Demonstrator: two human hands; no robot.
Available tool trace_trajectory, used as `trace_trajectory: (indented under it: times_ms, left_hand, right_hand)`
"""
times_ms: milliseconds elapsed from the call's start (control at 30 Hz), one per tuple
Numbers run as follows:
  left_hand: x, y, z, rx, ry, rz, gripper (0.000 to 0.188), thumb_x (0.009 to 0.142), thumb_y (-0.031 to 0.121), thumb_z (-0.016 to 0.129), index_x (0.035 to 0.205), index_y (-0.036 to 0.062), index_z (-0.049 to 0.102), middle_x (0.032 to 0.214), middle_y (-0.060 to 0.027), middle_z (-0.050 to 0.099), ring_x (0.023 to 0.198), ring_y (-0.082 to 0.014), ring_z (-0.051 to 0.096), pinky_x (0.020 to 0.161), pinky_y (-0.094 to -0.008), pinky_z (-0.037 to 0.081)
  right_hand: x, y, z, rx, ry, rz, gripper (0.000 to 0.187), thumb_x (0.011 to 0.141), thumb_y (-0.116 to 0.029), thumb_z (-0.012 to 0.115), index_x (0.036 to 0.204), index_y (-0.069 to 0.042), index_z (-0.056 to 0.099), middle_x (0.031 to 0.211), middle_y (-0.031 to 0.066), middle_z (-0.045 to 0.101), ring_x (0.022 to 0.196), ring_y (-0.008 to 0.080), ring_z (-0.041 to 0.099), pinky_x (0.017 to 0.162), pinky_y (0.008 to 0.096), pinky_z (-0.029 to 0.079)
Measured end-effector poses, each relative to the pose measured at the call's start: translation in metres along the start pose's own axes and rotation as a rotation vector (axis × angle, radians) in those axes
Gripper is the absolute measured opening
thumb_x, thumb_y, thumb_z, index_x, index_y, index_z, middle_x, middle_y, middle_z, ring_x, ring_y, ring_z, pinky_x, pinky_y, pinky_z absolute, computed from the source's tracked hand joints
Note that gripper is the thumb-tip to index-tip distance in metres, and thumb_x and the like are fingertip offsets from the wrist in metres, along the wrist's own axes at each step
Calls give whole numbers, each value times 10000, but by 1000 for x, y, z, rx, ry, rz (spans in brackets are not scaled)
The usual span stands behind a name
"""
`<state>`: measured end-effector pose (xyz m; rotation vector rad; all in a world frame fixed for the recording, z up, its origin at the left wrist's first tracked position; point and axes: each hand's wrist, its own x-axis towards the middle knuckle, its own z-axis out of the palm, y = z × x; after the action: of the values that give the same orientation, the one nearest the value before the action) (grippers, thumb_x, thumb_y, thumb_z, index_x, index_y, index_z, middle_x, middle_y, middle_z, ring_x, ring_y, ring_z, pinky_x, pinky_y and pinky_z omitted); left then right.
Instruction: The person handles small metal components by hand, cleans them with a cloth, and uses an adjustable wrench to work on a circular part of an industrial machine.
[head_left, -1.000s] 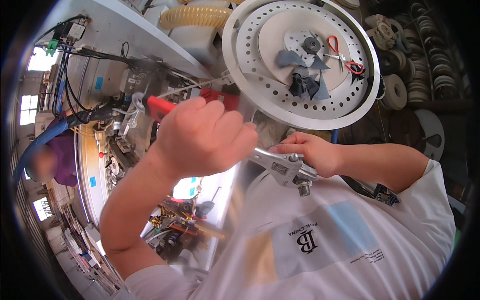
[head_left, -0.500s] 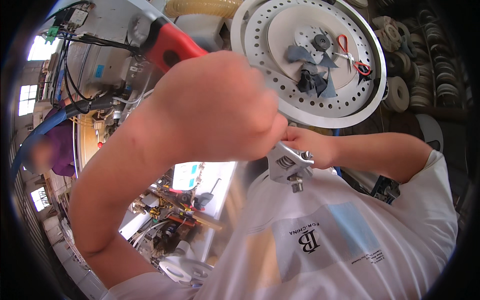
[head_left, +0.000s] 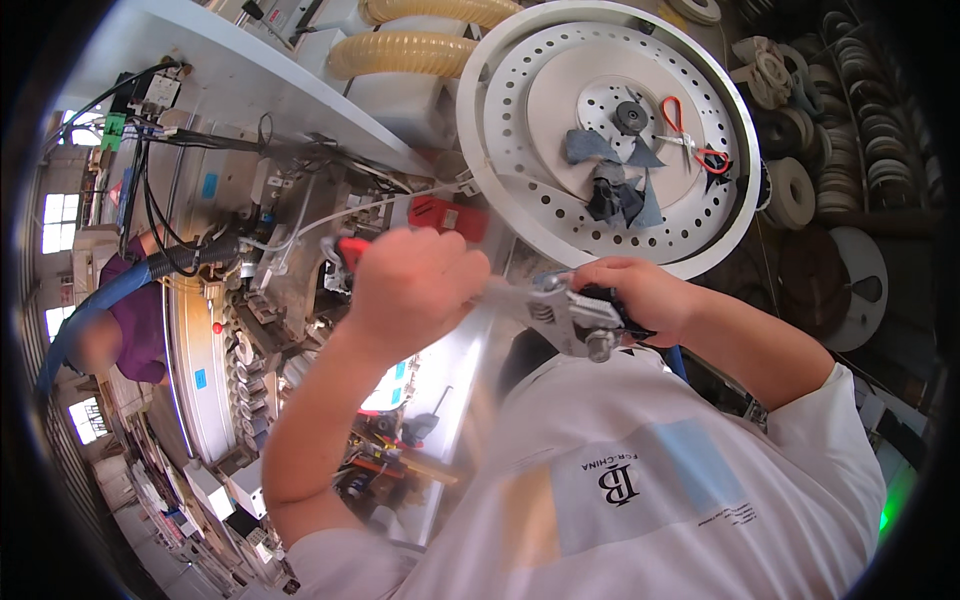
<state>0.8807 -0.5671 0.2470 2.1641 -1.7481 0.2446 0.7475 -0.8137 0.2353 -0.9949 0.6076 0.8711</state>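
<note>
My left hand (head_left: 415, 295) is closed round the red-handled adjustable wrench (head_left: 510, 302). Its grey head points right, toward my other hand, and the jaws sit at a silver bolt or nut (head_left: 600, 345). Whether they grip it tightly I cannot tell. My right hand (head_left: 635, 290) is closed on a small black part (head_left: 622, 312), mostly hidden by the fingers, beside the wrench head. Both hands are held up in front of my white T-shirt.
Ahead stands a round grey machine disc (head_left: 480, 150) with holes, bearing red-handled scissors (head_left: 670, 105) and dark cloth scraps (head_left: 620, 195). Ribbed yellow hoses (head_left: 400, 55) run behind. Wheel stacks (head_left: 880, 150) line the right. A person in purple (head_left: 135, 320) is at far left.
My left hand has swung lower and away from the camera with the wrench, showing its shank. My right hand and the black part are now less covered. The view has shifted slightly.
</note>
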Motion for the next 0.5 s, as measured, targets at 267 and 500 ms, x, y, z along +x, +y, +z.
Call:
trace_trajectory:
  times_ms: [267, 500]
  left_hand:
    - [-35, 70, 82, -692, -217, -943, 347, 894, 361, 763, 917, 50, 612, 753, -148, 650, 727, -381, 654, 628, -424, 504]
    - [5, 114, 88, -998, -7, -1036, 357, 963, 345, 706, 961, 2, 607, 644, -75, 553, 599, -140, 498, 570, -339, 412]
  right_hand:
    - [2, 19, -6, 366, -89, -499, 404, 1028, -333, 526, 1360, -119, 442, 1125, 62, 594, 937, 134, 603, 783, 278, 508]
    - [34, -7, -20, -274, 512, -1205, 355, 1066, -347, 492, 1000, -14, 596, 833, -14, 556, 781, 73, 470, 718, 243, 387]
